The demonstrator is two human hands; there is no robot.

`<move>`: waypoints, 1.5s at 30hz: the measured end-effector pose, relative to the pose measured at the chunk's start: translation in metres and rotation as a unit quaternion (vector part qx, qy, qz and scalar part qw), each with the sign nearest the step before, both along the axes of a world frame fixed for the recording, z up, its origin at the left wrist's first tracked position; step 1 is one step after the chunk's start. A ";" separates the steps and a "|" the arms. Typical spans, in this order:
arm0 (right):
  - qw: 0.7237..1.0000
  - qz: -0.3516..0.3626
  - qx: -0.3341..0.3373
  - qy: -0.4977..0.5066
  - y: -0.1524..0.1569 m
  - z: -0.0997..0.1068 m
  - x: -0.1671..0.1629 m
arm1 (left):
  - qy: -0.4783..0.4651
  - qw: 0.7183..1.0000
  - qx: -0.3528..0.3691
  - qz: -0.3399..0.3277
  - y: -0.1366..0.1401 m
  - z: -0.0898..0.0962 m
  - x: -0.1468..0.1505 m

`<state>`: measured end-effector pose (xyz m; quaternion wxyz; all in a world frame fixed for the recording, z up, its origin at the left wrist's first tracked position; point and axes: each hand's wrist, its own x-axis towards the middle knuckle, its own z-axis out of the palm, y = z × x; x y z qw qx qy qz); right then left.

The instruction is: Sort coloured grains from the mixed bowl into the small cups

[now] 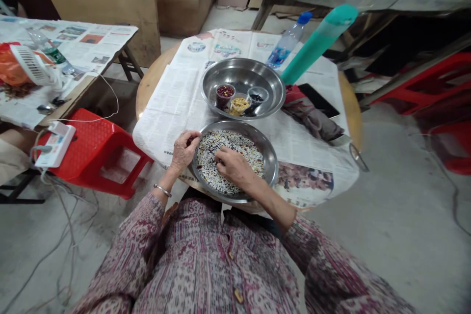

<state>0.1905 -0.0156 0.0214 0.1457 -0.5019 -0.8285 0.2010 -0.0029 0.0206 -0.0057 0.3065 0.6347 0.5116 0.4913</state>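
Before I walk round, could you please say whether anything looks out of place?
The power strip sits at the edge of the stool, cords trailing onto the floor, which looks untidy and snag-prone. No clear spill shows around the near bowl.

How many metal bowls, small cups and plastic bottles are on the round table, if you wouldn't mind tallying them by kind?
Metal bowls: 2 (near bowl, far bowl)
Small cups: 3 (red-filled cup, yellow-filled cup, dark-filled cup)
Plastic bottles: 1 (blue-capped bottle)
Total: 6
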 end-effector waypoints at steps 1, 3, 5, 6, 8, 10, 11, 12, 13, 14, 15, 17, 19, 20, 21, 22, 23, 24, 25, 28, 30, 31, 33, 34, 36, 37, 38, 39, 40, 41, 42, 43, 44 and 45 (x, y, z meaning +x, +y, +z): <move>1.000 0.002 -0.019 0.003 -0.001 0.002 0.000 | -0.001 1.000 0.000 -0.001 0.000 0.000 0.000; 0.998 0.010 -0.058 0.035 -0.005 0.006 0.005 | -0.004 1.000 0.000 -0.002 0.000 0.000 0.000; 0.994 0.020 -0.080 0.076 -0.015 0.010 0.010 | -0.008 1.000 0.001 -0.003 0.000 0.000 0.000; 0.992 0.028 -0.081 0.092 -0.021 0.011 0.011 | -0.010 1.000 0.002 -0.004 0.001 0.000 0.000; 0.990 0.060 -0.072 0.101 -0.034 0.012 0.010 | -0.012 1.000 0.005 -0.003 0.001 -0.001 0.000; 0.990 0.104 -0.055 0.077 -0.044 0.011 0.006 | -0.012 1.000 0.008 0.000 0.002 -0.001 0.000; 0.990 0.120 -0.044 0.053 -0.047 0.009 0.006 | -0.012 1.000 0.008 0.002 0.002 -0.001 0.000; 0.992 0.125 -0.029 0.022 -0.048 0.008 0.006 | -0.012 1.000 0.008 0.003 0.002 -0.001 0.000; 0.993 0.117 -0.013 -0.010 -0.048 0.006 0.009 | -0.011 1.000 0.008 0.003 0.002 -0.001 0.000; 0.994 0.101 0.002 -0.040 -0.045 0.004 0.015 | -0.011 1.000 0.007 0.003 0.002 -0.002 0.000; 0.995 0.075 0.017 -0.065 -0.042 0.003 0.022 | -0.012 1.000 0.007 0.003 0.002 -0.002 0.000; 0.994 0.015 0.048 -0.094 -0.032 0.001 0.040 | -0.017 1.000 0.006 0.003 0.003 -0.003 0.000; 0.988 -0.062 0.095 -0.108 -0.022 0.000 0.057 | -0.023 1.000 0.006 0.003 0.004 -0.005 0.001; 0.983 -0.090 0.113 -0.113 -0.019 -0.001 0.064 | -0.025 1.000 0.005 0.004 0.004 -0.005 0.001; 0.979 -0.110 0.125 -0.116 -0.017 -0.002 0.068 | -0.028 1.000 0.004 0.004 0.005 -0.006 0.001; 0.977 -0.120 0.129 -0.119 -0.016 -0.003 0.071 | -0.031 1.000 0.002 0.003 0.005 -0.007 0.001; 0.976 -0.126 0.128 -0.120 -0.016 -0.005 0.071 | -0.034 0.999 0.002 0.002 0.005 -0.007 0.001; 0.977 -0.130 0.125 -0.118 -0.016 -0.007 0.069 | -0.037 0.999 0.001 0.001 0.005 -0.007 0.002; 0.978 -0.132 0.120 -0.109 -0.016 -0.010 0.065 | -0.039 0.999 0.001 0.000 0.005 -0.008 0.002; 0.985 -0.138 0.098 -0.039 -0.015 -0.015 0.051 | -0.038 0.999 0.001 0.000 0.005 -0.008 0.001; 0.987 -0.149 0.062 0.013 -0.010 -0.016 0.042 | -0.036 0.999 0.002 0.002 0.005 -0.007 0.001; 0.986 -0.161 0.042 0.029 -0.007 -0.014 0.039 | -0.037 0.999 0.003 0.002 0.005 -0.007 0.001; 0.982 -0.182 0.025 0.039 -0.003 -0.010 0.037 | -0.042 0.999 0.006 0.001 0.005 -0.006 0.001; 0.981 -0.187 0.033 0.033 -0.002 -0.007 0.037 | -0.044 0.999 0.007 -0.001 0.005 -0.006 0.001; 0.981 -0.186 0.062 0.004 -0.005 0.001 0.041 | -0.045 0.999 0.008 -0.002 0.005 -0.006 0.001; 0.981 -0.179 0.072 -0.017 -0.009 0.005 0.044 | -0.044 0.999 0.008 -0.001 0.005 -0.006 0.001; 0.982 -0.170 0.075 -0.040 -0.014 0.010 0.046 | -0.041 0.999 0.009 0.000 0.005 -0.006 0.001; 0.983 -0.156 0.068 -0.062 -0.020 0.014 0.048 | -0.039 0.999 0.009 0.002 0.005 -0.006 0.001; 0.986 -0.134 0.053 -0.081 -0.027 0.019 0.050 | -0.037 0.999 0.008 0.003 0.005 -0.006 0.001; 0.989 -0.108 0.032 -0.096 -0.035 0.023 0.051 | -0.036 0.999 0.007 0.004 0.005 -0.005 0.000; 0.991 -0.079 0.002 -0.110 -0.042 0.027 0.050 | -0.035 0.999 0.005 0.004 0.005 -0.005 0.000; 0.990 -0.050 -0.031 -0.124 -0.049 0.030 0.050 | -0.034 0.999 0.002 0.004 0.005 -0.005 0.000; 0.988 -0.021 -0.064 -0.138 -0.054 0.032 0.048 | -0.034 0.999 -0.001 0.004 0.005 -0.005 0.000; 0.985 0.006 -0.088 -0.149 -0.058 0.033 0.046 | -0.034 0.999 -0.003 0.005 0.005 -0.005 0.000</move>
